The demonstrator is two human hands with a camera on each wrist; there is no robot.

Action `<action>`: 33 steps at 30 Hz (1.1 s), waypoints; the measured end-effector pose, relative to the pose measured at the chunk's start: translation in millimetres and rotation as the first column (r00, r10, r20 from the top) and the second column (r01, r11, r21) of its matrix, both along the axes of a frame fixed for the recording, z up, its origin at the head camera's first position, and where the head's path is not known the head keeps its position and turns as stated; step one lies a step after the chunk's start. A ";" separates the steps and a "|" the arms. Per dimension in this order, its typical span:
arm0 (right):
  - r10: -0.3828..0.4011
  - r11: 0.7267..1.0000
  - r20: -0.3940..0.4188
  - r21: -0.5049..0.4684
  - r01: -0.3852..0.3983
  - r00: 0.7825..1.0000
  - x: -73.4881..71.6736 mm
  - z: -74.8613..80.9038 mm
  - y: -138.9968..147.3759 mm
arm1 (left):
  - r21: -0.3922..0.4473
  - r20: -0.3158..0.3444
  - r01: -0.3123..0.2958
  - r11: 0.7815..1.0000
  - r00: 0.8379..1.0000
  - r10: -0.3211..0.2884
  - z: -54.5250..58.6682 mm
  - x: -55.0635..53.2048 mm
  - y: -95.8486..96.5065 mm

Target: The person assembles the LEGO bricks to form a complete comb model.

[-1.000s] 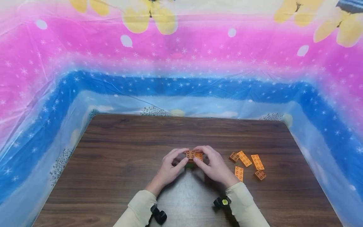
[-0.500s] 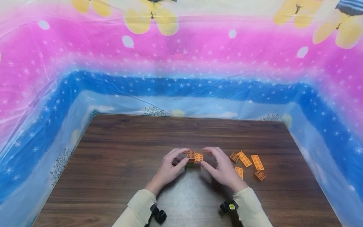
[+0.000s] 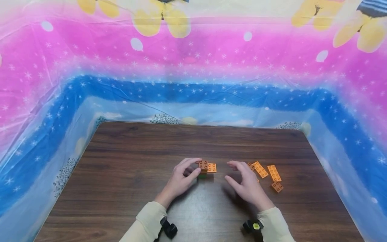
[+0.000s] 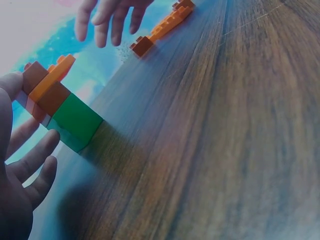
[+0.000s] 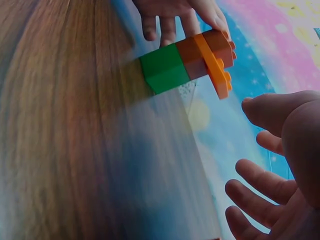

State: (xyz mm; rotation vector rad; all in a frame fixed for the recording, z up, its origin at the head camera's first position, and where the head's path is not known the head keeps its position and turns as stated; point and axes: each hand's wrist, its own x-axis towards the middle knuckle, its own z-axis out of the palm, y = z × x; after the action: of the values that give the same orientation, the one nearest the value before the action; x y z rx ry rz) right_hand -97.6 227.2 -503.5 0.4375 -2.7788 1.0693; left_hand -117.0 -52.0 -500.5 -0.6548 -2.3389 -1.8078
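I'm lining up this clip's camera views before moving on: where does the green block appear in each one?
Head: green block, below and slightly right of centre, only a sliver showing beneath the brown block.
Left wrist: green block, left side, about mid-height.
Right wrist: green block, upper middle.
Shared landmark: the orange plate jutting out above the green block, visible in all three.

In the head view, the right hand (image 3: 248, 183) partly hides a brown toy brick (image 3: 252, 166) and leaves only a sliver of an orange brick (image 3: 258, 180). The left wrist view crops the left hand (image 4: 15, 195); a reddish speck (image 5: 216, 239) at the right wrist view's bottom edge is unidentifiable.
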 end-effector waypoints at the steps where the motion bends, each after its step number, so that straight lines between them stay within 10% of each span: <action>1: -0.013 1.000 -0.002 0.007 0.013 1.000 1.5 -0.2 2.3 | 0.000 0.002 -0.001 1.000 1.000 0.001 -0.2 -0.2 0.1; 13: -0.114 0.988 -0.056 0.094 0.119 0.992 15.1 -10.2 27.0 | -0.014 0.006 0.005 1.000 1.000 -0.005 -33.9 -16.0 -0.6; 33: -0.202 0.965 -0.113 0.147 0.217 0.973 36.5 -21.3 51.8 | 0.001 -0.001 0.023 1.000 1.000 -0.023 -34.4 -16.3 -2.3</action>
State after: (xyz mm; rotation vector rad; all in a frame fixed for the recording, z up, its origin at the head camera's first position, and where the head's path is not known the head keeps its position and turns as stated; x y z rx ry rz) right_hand -61.1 279.1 -524.8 0.1988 -2.7584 0.7635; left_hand -133.3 -54.3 -534.9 -0.6851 -2.3397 -1.8171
